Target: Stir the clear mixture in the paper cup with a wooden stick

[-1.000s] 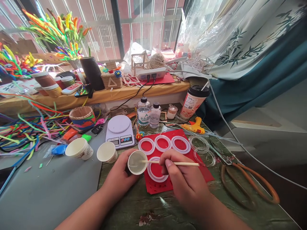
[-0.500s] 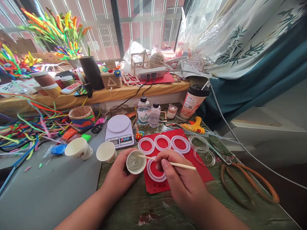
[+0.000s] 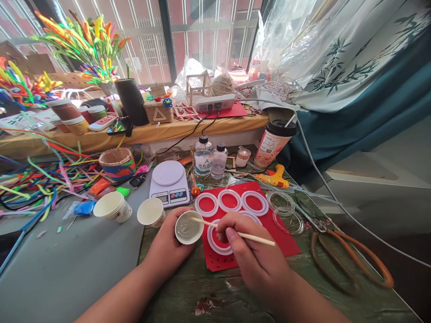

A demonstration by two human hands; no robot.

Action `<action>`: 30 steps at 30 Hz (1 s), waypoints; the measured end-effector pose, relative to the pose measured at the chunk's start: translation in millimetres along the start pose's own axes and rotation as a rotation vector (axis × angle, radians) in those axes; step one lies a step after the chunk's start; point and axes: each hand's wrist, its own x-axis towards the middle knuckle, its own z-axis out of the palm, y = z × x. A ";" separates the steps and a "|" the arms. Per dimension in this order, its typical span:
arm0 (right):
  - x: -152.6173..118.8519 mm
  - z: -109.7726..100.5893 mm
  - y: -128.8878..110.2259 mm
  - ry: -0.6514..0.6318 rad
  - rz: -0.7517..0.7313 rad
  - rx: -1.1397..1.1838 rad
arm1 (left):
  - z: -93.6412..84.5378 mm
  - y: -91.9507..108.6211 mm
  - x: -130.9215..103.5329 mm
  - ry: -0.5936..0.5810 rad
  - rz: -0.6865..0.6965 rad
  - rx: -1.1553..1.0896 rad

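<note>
Wrapped round a paper cup (image 3: 189, 228) is my left hand (image 3: 168, 244); the cup is tilted towards me and holds a clear, greyish liquid. My right hand (image 3: 251, 249) pinches a pale wooden stick (image 3: 256, 238), whose far end dips into the liquid. Beneath and beyond the right hand, a red sheet (image 3: 283, 237) bears several white ring moulds (image 3: 206, 205), one partly covered by my fingers. Left of the held cup stands another paper cup (image 3: 151, 212), with stacked paper cups (image 3: 112, 207) farther left. A white scale (image 3: 169, 184) sits behind them.
Two clear bottles (image 3: 203, 157) stand behind the sheet. Farther right are a lidded drink cup (image 3: 274, 143), a yellow glue gun (image 3: 276, 177), clear rings (image 3: 288, 220) and large orange-handled scissors (image 3: 360, 255). Colourful pipe cleaners (image 3: 40, 179) cover the left back.
The held cup has shifted slightly left with my left hand, and the stick's dipped end has moved slightly left too. Both hands keep their grips.
</note>
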 end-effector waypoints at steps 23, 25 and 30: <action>-0.4 -3.3 -5.7 -0.013 0.085 0.070 | 2.1 -4.4 -1.7 0.012 -0.022 0.026; 0.2 -3.2 -6.7 -0.004 0.074 0.037 | 2.4 -4.4 -1.7 0.017 -0.016 0.021; 0.7 -2.0 -7.8 -0.029 0.053 0.041 | 2.5 -3.8 -1.4 0.021 0.027 0.027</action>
